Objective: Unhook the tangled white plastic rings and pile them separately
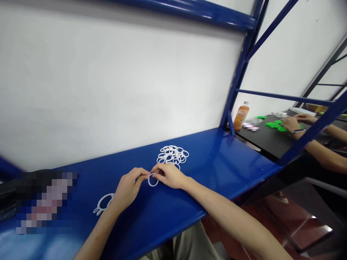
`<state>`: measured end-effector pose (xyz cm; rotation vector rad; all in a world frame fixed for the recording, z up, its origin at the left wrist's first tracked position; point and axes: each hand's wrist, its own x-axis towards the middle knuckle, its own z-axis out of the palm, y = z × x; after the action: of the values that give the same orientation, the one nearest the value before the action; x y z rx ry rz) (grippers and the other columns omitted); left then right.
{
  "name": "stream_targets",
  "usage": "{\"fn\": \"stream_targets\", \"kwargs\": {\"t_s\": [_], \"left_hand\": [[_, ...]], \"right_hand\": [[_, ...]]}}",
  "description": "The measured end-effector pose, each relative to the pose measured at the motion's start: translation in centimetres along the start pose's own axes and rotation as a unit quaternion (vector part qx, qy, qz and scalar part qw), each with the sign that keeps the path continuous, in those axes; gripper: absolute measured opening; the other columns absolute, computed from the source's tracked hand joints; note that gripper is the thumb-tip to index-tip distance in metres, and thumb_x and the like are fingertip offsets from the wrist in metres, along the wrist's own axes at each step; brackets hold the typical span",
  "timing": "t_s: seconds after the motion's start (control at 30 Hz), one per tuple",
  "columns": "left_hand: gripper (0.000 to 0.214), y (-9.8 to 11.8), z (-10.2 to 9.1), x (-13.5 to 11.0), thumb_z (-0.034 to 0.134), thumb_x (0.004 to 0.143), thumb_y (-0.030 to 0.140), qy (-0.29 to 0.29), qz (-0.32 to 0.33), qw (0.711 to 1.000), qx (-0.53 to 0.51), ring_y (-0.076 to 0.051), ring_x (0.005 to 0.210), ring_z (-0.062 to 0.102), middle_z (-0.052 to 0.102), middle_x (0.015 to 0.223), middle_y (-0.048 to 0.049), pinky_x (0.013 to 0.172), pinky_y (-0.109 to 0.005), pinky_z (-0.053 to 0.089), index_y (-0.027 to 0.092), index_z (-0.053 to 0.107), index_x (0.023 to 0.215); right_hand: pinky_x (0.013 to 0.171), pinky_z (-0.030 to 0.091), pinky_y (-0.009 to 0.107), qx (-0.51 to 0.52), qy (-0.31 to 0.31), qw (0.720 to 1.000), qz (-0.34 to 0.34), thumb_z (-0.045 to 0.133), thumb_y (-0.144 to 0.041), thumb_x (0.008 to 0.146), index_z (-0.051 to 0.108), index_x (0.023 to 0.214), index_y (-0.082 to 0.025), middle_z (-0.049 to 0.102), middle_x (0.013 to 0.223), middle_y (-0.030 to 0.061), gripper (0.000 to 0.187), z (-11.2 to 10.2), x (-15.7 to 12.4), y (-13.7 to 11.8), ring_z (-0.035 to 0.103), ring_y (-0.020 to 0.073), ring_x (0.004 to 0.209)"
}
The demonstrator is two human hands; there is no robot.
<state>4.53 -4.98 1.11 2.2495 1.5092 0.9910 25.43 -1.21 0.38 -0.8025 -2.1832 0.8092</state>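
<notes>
A thin white ring (153, 185) is held between my two hands, just over the blue tabletop. The fingertips of my left hand (132, 186) pinch its upper left side. From the right, the thumb and fingers of my right hand (169, 175) close on its upper edge. Right behind my right hand lies a heap of similar white rings (172, 154), overlapping one another. Left of my left wrist rests another white ring piece (102, 203) with small loops on its edge, partly hidden by that wrist.
Blue shelf posts (235, 83) rise at the table's right end, before a white wall. A black bag (40, 177) lies at the left. On a dark table to the right stand an orange bottle (241, 116) and green pieces (275, 125), beside another person's hands (291, 124).
</notes>
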Motion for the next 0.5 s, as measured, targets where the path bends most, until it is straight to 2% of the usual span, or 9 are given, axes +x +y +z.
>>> {"fn": "stream_targets", "kwargs": {"t_s": [0.17, 0.5], "left_hand": [[0.024, -0.12, -0.09, -0.04, 0.049, 0.093, 0.036, -0.008, 0.001, 1.0, 0.004, -0.017, 0.08, 0.065, 0.071, 0.087, 0.0004, 0.078, -0.028, 0.049, 0.026, 0.07, 0.088], [0.026, -0.11, -0.04, -0.04, 0.047, 0.094, 0.038, -0.031, -0.01, 0.999, 0.018, -0.017, 0.082, 0.065, 0.072, 0.089, 0.0004, 0.078, -0.028, 0.05, 0.027, 0.07, 0.089]], "right_hand": [[0.068, 0.049, 0.022, -0.005, -0.01, 1.0, -0.009, 0.063, -0.022, 0.093, 0.065, 0.094, -0.02, 0.071, 0.078, -0.0006, 0.003, 0.09, -0.08, 0.28, 0.067, 0.0135, 0.071], [0.071, 0.048, 0.023, -0.032, -0.012, 0.999, -0.03, 0.062, -0.024, 0.094, 0.068, 0.094, -0.022, 0.072, 0.083, 0.0001, 0.006, -0.03, -0.11, 0.72, 0.067, 0.0143, 0.074]]}}
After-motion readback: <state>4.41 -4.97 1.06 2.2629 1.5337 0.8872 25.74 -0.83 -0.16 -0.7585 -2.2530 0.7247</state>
